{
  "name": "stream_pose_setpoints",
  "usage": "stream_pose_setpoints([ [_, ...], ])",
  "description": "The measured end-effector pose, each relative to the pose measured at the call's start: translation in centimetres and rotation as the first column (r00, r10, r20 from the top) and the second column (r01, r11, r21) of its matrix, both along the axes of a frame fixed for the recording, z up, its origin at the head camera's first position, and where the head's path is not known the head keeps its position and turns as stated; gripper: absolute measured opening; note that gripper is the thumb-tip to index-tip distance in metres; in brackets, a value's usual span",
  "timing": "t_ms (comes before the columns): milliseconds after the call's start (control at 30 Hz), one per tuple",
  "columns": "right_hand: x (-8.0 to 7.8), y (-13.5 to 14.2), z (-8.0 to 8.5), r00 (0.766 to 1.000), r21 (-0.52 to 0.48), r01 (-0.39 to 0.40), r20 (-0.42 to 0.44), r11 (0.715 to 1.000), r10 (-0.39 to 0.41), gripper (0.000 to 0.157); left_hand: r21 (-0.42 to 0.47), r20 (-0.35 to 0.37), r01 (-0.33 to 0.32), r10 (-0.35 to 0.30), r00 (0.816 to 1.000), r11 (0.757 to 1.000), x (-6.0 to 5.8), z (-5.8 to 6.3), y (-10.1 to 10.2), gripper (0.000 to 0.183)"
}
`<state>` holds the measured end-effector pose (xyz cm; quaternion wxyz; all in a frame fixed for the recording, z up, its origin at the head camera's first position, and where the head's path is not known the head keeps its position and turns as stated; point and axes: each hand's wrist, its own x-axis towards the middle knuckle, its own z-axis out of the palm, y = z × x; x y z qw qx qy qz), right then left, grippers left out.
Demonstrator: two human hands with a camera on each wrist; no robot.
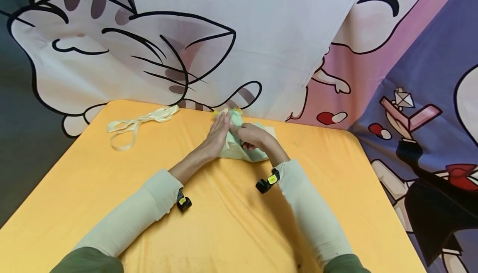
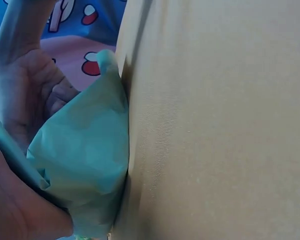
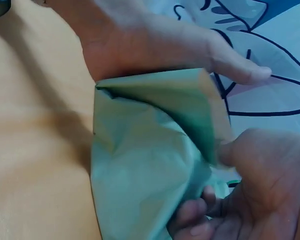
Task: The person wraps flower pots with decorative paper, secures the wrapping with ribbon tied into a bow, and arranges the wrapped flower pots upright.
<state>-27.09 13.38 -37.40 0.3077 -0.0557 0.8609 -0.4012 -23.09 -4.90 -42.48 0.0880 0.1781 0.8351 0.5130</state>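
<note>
A sheet of pale green wrapping paper (image 1: 239, 152) lies folded at the far middle of the table, with small yellow tufts (image 1: 238, 110) showing past its far end. My left hand (image 1: 215, 137) rests edge-down along the paper's left side, fingers straight. In the right wrist view the left hand (image 3: 150, 50) lies against a folded flap of the paper (image 3: 135, 165). My right hand (image 1: 257, 135) pinches the paper's edge between thumb and curled fingers, seen close in the right wrist view (image 3: 270, 185). What the paper encloses is mostly hidden.
A loose cream ribbon (image 1: 162, 114) lies in loops at the table's far left. Yellow cloth covers the table (image 1: 209, 231). Behind it hangs a printed cartoon curtain (image 1: 284, 36), close to the far edge. Each sleeve carries a small black wrist camera (image 1: 184, 203).
</note>
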Motion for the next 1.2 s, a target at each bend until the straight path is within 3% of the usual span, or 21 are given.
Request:
stream_pose_setpoints([
  [133, 0.3, 0.4, 0.0, 0.998, -0.106, -0.018, 0.054, 0.994, 0.024, 0.073, 0.034, 0.062, -0.025, 0.023, 0.998, 0.999, 0.0, -0.1, -0.2, 0.096],
  [267, 0.6, 1.3, 0.0, 0.996, -0.145, -0.063, 0.059, 0.987, 0.072, 0.062, 0.157, 0.147, -0.006, -0.017, 0.989, 0.988, -0.5, -0.1, -0.1, 0.096],
  [400, 0.7, 2.0, -0.1, 0.995, -0.159, -0.054, 0.071, 0.986, 0.066, 0.046, 0.235, 0.267, -0.016, -0.049, 0.962, 0.972, -0.8, 0.2, 0.1, 0.086],
  [500, 0.8, 2.3, -0.3, 0.995, -0.173, -0.037, 0.086, 0.984, 0.052, 0.038, 0.243, 0.308, -0.083, 0.004, 0.951, 0.967, -0.9, 0.4, 0.3, 0.074],
  [633, 0.9, 2.4, -0.4, 0.993, -0.192, -0.007, 0.112, 0.981, 0.029, 0.034, 0.227, 0.262, -0.207, 0.145, 0.954, 0.952, -1.2, 0.5, 0.5, 0.075],
  [733, 0.9, 2.4, -0.4, 0.992, -0.192, 0.002, 0.123, 0.981, 0.022, 0.035, 0.161, 0.252, -0.309, 0.263, 0.931, 0.937, -1.6, 0.7, 0.5, 0.091],
  [800, 0.9, 2.4, -0.3, 0.992, -0.182, 0.003, 0.124, 0.983, 0.02, 0.036, 0.082, 0.304, -0.352, 0.313, 0.9, 0.932, -2.0, 1.0, 0.3, 0.103],
  [867, 0.9, 2.4, -0.3, 0.993, -0.164, 0.008, 0.121, 0.986, 0.012, 0.038, -0.02, 0.388, -0.35, 0.33, 0.86, 0.936, -2.3, 1.3, 0.0, 0.108],
  [967, 0.8, 2.3, -0.2, 0.993, -0.117, 0.036, 0.115, 0.992, -0.022, 0.038, -0.137, 0.495, -0.288, 0.318, 0.809, 0.948, -2.9, 1.7, -0.5, 0.103],
  [1067, 0.8, 2.1, -0.2, 0.991, -0.081, 0.075, 0.117, 0.994, -0.065, 0.033, -0.194, 0.522, -0.233, 0.301, 0.798, 0.953, -3.2, 2.0, -0.8, 0.089],
  [1200, 0.8, 1.7, -0.3, 0.985, -0.107, 0.108, 0.148, 0.988, -0.092, 0.052, -0.197, 0.508, -0.211, 0.283, 0.813, 0.957, -3.4, 2.3, -0.6, 0.084],
])
